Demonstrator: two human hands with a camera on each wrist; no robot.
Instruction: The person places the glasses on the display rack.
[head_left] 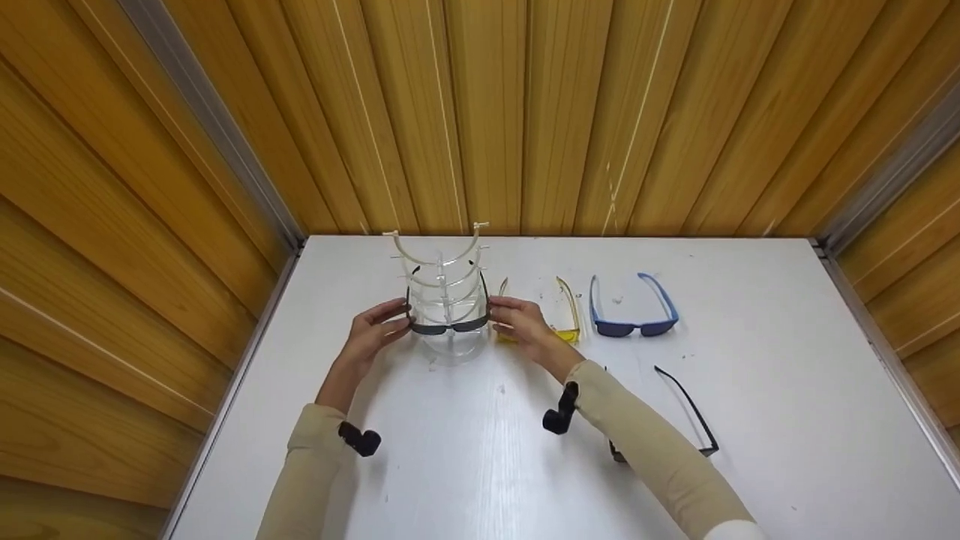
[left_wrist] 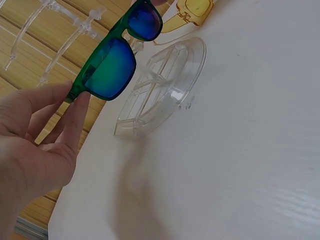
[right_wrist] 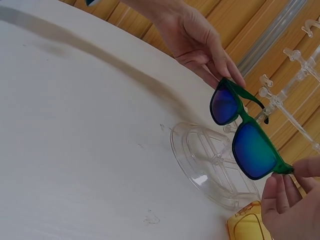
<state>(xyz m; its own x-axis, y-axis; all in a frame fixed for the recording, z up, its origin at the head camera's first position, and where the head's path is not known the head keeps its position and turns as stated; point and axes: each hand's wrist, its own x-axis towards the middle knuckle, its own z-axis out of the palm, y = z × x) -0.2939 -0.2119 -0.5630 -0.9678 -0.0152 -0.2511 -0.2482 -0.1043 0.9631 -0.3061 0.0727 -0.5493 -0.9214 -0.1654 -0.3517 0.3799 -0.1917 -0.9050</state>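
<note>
Green-framed sunglasses (left_wrist: 111,70) with blue-green mirrored lenses are held at both sides, low on a clear plastic glasses stand (head_left: 442,281). My left hand (head_left: 369,330) pinches one hinge corner between thumb and fingers. At the opposite corner, my right hand (head_left: 525,324) pinches the frame the same way. In the head view the sunglasses look dark, and their temples reach back on either side of the stand. The stand's round clear base (right_wrist: 200,165) shows below the lenses in the right wrist view. Whether the sunglasses rest on a stand arm, I cannot tell.
Yellow glasses (head_left: 568,335) lie just right of the stand, partly behind my right hand. Farther right are blue sunglasses (head_left: 634,328). Black glasses (head_left: 694,409) lie nearer, partly covered by my right sleeve. Wood-patterned panels (head_left: 487,112) stand behind the white table (head_left: 465,465).
</note>
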